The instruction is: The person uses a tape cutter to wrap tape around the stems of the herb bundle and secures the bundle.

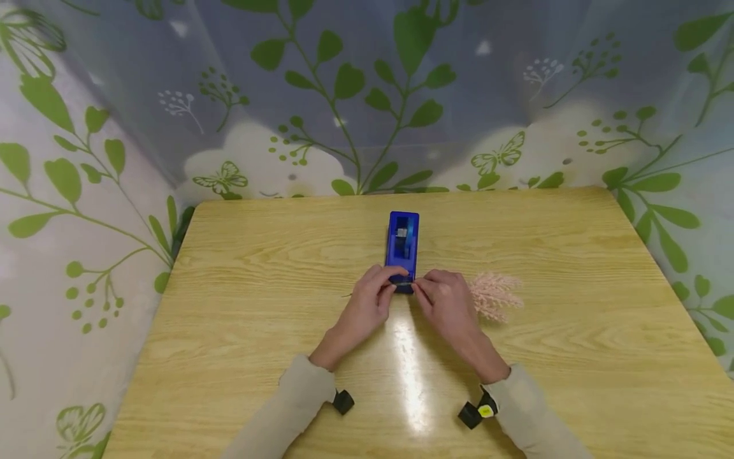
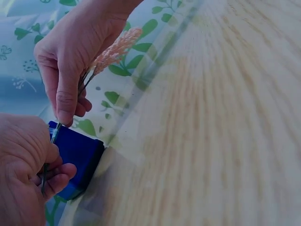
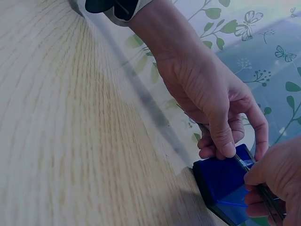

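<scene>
A blue tape dispenser [image 1: 404, 245] stands on the table in front of both hands. Pink feathery flower sprigs [image 1: 496, 296] extend out past my right hand [image 1: 450, 303], which pinches their thin stems between thumb and fingers. My left hand [image 1: 367, 298] grips the same stems farther along, and a stem end sticks out beyond it. Between the hands, just over the dispenser's near end, a shiny clear strip that looks like tape [image 2: 54, 133] lies against the stems. Whether the strip still joins the dispenser cannot be told. In the right wrist view, fingers partly cover the stems.
A wood-grain table [image 1: 258, 255] carries everything. Behind it and along both sides hangs a cloth [image 1: 355, 127] printed with green leaves and butterflies. Black wrist devices [image 1: 470, 414] are strapped at both sleeves.
</scene>
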{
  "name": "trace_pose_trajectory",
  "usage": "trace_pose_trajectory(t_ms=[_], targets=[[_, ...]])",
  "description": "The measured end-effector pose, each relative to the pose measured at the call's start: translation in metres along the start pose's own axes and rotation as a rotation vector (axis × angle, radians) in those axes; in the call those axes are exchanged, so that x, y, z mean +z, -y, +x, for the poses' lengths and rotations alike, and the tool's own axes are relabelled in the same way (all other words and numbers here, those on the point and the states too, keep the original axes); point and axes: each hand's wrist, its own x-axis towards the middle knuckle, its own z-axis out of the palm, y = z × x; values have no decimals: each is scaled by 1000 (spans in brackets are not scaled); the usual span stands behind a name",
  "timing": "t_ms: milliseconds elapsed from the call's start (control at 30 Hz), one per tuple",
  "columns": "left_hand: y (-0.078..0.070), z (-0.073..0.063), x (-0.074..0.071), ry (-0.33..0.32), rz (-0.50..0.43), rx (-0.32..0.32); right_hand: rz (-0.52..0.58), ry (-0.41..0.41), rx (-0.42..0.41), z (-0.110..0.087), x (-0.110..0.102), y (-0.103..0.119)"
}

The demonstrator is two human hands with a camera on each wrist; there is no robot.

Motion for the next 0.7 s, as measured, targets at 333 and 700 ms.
trace_pose_trajectory(t_ms=[333,700], targets=[[5,-7,-3,64,-3,4,37,54,-22,-8,10,-1],[-12,3,-24,55,-21,68,154,212,67,11,-17,1]])
